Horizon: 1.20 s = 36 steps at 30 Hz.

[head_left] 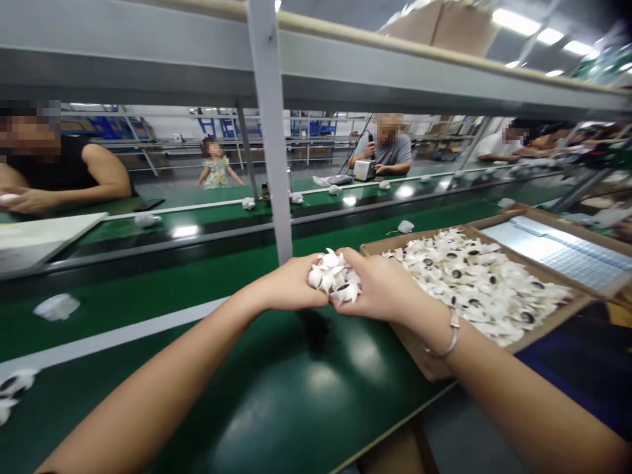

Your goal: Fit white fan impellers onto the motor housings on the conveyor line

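My left hand (289,284) and my right hand (378,284) are cupped together above the green bench, holding a heap of small white plastic parts (334,276) between them. Both hands have fingers curled round the heap. A silver bracelet (447,336) sits on my right wrist. Just right of my hands is a cardboard tray (419,352) piled with several more of the same white parts (481,280), some with dark round centres.
A grey upright post (271,125) stands just behind my hands. Beyond runs a green conveyor (197,217) carrying scattered white parts. A second tray with a white gridded sheet (557,247) lies far right. Other people sit across the line, one at far left (59,171).
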{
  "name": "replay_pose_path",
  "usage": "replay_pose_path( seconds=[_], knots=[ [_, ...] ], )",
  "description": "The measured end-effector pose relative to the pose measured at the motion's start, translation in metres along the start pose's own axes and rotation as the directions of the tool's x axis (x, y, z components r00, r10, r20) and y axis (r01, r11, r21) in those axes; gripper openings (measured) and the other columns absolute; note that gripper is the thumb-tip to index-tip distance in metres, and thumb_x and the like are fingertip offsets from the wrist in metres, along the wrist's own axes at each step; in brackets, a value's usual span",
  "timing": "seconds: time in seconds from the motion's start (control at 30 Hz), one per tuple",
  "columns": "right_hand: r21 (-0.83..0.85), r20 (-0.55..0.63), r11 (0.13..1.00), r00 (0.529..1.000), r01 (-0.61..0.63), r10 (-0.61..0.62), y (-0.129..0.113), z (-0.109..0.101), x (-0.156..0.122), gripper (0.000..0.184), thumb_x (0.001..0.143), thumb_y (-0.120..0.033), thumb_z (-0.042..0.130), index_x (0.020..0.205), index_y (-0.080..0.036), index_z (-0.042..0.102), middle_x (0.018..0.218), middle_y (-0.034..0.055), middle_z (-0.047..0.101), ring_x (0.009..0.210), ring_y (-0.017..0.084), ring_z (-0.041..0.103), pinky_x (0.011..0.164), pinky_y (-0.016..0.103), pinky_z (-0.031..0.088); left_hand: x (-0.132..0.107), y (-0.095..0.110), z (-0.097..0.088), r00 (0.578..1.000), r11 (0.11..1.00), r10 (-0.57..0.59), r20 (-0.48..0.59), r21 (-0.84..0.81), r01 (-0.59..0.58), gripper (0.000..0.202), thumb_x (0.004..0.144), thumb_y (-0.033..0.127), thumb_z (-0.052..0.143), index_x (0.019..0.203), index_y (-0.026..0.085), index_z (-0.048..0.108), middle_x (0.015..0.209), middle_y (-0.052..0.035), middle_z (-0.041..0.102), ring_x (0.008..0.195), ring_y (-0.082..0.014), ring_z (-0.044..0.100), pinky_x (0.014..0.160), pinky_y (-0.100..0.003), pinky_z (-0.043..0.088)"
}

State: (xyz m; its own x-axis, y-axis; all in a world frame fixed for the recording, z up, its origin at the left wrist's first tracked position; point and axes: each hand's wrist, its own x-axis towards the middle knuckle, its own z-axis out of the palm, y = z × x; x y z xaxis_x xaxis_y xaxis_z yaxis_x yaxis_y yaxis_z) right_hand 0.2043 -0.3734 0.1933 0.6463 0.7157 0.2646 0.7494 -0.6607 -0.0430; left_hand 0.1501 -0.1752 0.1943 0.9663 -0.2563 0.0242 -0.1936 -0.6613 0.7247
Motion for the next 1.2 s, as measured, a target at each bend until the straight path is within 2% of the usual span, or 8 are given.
replay_pose_path(
  seconds=[0.2, 0.4, 0.5, 0.7, 0.9, 1.0, 1.07, 1.2],
  knots=[
    [0.224, 0.009, 0.941, 0.965, 0.253, -0.261, -0.116, 0.094, 0.025, 0.064, 0.066, -0.055, 0.070, 0.120, -0.024, 0.053, 0.084, 0.0027, 0.071, 0.075, 0.026, 0.068, 0.055, 0.028, 0.030, -0.128, -0.089, 0.002, 0.950, 0.959, -0.283, -0.130, -0.024, 0.282, 0.049, 0.065, 0.018, 0.058, 0.113, 0.019, 0.060, 0.099, -0.0014, 0.072, 0.085, -0.0224, 0.067, 0.067, -0.026, 0.049],
    [0.301, 0.012, 0.893, 0.935, 0.333, -0.353, -0.181, 0.138, 0.051, 0.070, 0.070, -0.057, 0.070, 0.129, -0.025, 0.050, 0.094, 0.0065, 0.071, 0.088, 0.029, 0.067, 0.063, 0.029, 0.037, -0.196, -0.145, 0.017, 0.785, 0.886, -0.401, -0.472, 0.019, 0.463, 0.055, 0.071, 0.026, 0.060, 0.126, 0.021, 0.053, 0.103, -0.0028, 0.071, 0.090, -0.0241, 0.068, 0.078, -0.031, 0.052],
    [0.325, 0.028, 0.879, 0.926, 0.348, -0.377, -0.186, 0.143, 0.053, 0.070, 0.072, -0.056, 0.070, 0.131, -0.024, 0.049, 0.096, 0.0077, 0.069, 0.089, 0.028, 0.066, 0.066, 0.029, 0.038, -0.206, -0.151, 0.023, 0.758, 0.869, -0.417, -0.501, 0.024, 0.494, 0.058, 0.073, 0.029, 0.061, 0.130, 0.023, 0.051, 0.104, -0.0018, 0.071, 0.091, -0.0243, 0.068, 0.078, -0.032, 0.052],
    [0.368, 0.044, 0.822, 0.875, 0.434, -0.481, -0.178, 0.151, 0.051, 0.070, 0.071, -0.049, 0.074, 0.133, -0.025, 0.050, 0.098, 0.0058, 0.068, 0.092, 0.026, 0.063, 0.069, 0.029, 0.043, -0.216, -0.142, 0.020, 0.837, 0.872, -0.315, -0.448, 0.211, 0.442, 0.063, 0.076, 0.039, 0.066, 0.136, 0.031, 0.049, 0.132, -0.0022, 0.061, 0.117, -0.0284, 0.060, 0.094, -0.037, 0.050],
    [0.546, -0.069, 0.682, 0.837, 0.487, -0.543, -0.169, 0.154, 0.053, 0.084, 0.062, -0.051, 0.084, 0.136, -0.024, 0.055, 0.136, 0.0112, 0.055, 0.124, 0.030, 0.049, 0.100, 0.041, 0.043, -0.225, -0.134, 0.009, 0.873, 0.861, -0.321, -0.368, 0.270, 0.430, 0.081, 0.069, 0.053, 0.076, 0.141, 0.030, 0.045, 0.143, -0.0055, 0.051, 0.123, -0.0312, 0.056, 0.100, -0.040, 0.048],
    [0.682, -0.066, 0.578, 0.825, 0.448, -0.561, -0.166, 0.152, 0.053, 0.088, 0.060, -0.054, 0.086, 0.137, -0.022, 0.056, 0.139, 0.0105, 0.055, 0.129, 0.029, 0.047, 0.110, 0.043, 0.037, -0.227, -0.133, 0.007, 0.878, 0.857, -0.328, -0.348, 0.282, 0.431, 0.086, 0.065, 0.060, 0.078, 0.140, 0.031, 0.046, 0.145, -0.0054, 0.049, 0.124, -0.0314, 0.055, 0.102, -0.039, 0.046],
    [0.763, -0.046, 0.513, 0.825, 0.393, -0.563, -0.165, 0.150, 0.055, 0.083, 0.064, -0.052, 0.085, 0.136, -0.022, 0.056, 0.135, 0.0087, 0.059, 0.127, 0.027, 0.050, 0.112, 0.044, 0.035, -0.226, -0.132, 0.006, 0.878, 0.843, -0.338, -0.339, 0.305, 0.442, 0.088, 0.065, 0.064, 0.076, 0.140, 0.032, 0.045, 0.144, -0.0050, 0.050, 0.124, -0.0312, 0.055, 0.098, -0.039, 0.048],
    [0.884, -0.048, 0.380, 0.862, 0.272, -0.505, -0.159, 0.131, 0.062, 0.047, 0.081, -0.044, 0.074, 0.121, -0.022, 0.066, 0.127, 0.0054, 0.066, 0.122, 0.022, 0.057, 0.109, 0.039, 0.040, -0.225, -0.128, 0.005, 0.877, 0.818, -0.346, -0.334, 0.351, 0.456, 0.089, 0.068, 0.070, 0.071, 0.142, 0.031, 0.043, 0.145, -0.0061, 0.050, 0.127, -0.0325, 0.052, 0.098, -0.041, 0.049]
  ],
)
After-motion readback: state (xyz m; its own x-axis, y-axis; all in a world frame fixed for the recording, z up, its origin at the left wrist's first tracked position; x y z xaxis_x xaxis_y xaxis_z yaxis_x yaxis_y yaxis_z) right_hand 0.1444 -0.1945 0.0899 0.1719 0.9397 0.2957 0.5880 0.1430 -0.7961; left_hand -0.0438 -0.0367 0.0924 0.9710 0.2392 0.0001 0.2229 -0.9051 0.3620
